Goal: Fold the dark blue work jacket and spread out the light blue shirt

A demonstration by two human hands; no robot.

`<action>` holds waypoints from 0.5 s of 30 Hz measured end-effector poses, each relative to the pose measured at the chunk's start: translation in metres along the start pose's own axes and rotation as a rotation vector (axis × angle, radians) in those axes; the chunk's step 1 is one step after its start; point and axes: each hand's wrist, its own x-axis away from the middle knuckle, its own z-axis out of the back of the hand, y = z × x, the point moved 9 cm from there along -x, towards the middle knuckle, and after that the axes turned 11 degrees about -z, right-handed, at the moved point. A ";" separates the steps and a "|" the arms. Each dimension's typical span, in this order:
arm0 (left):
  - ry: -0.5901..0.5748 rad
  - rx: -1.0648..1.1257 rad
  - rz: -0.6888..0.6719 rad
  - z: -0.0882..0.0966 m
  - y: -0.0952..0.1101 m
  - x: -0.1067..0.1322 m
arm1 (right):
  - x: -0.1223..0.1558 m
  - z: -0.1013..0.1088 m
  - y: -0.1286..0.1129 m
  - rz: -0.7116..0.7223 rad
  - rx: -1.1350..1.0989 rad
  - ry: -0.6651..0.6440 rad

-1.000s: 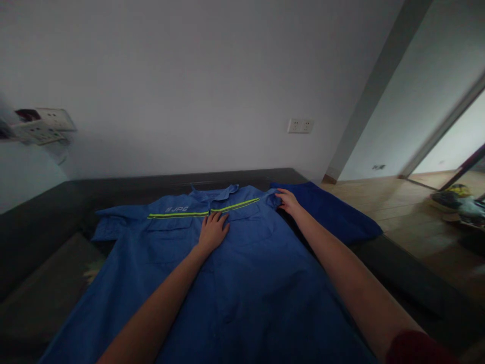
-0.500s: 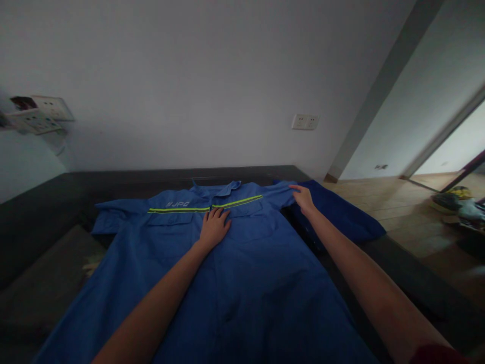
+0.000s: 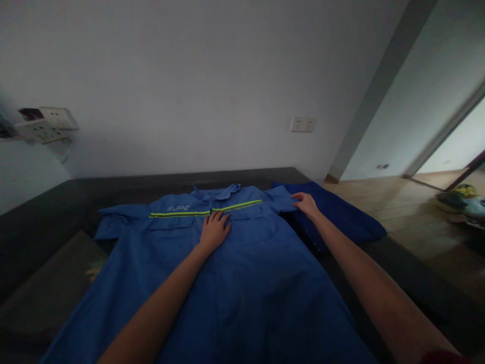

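Note:
A blue short-sleeved work shirt (image 3: 250,258) lies spread front up, its collar toward the wall. Yellow-green stripes cross the chest above the flap pockets, with pale letters over one of them. My left hand (image 3: 215,230) rests flat on the shirt front near the placket, fingers stretched out and a little apart. At the right-hand sleeve, my right hand (image 3: 306,205) pinches the cuff edge between thumb and fingers. Beneath and beyond that sleeve is a darker blue folded cloth (image 3: 341,215).
The shirt lies on a dark surface (image 3: 125,184) against a pale wall with a double socket (image 3: 303,124). Another grey-brown flat item (image 3: 56,278) lies at left. Power sockets (image 3: 47,130) are at the left corner. Assorted items (image 3: 464,199) sit on the floor at far right.
My right hand has moved slightly down along the sleeve's end, and its extended finger has drawn in to a pinch. The sleeve end has shifted and looks flatter. My left hand stays in place.

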 end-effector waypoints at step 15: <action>0.236 0.307 0.135 0.016 -0.030 -0.006 | 0.013 0.001 -0.006 0.124 0.164 0.037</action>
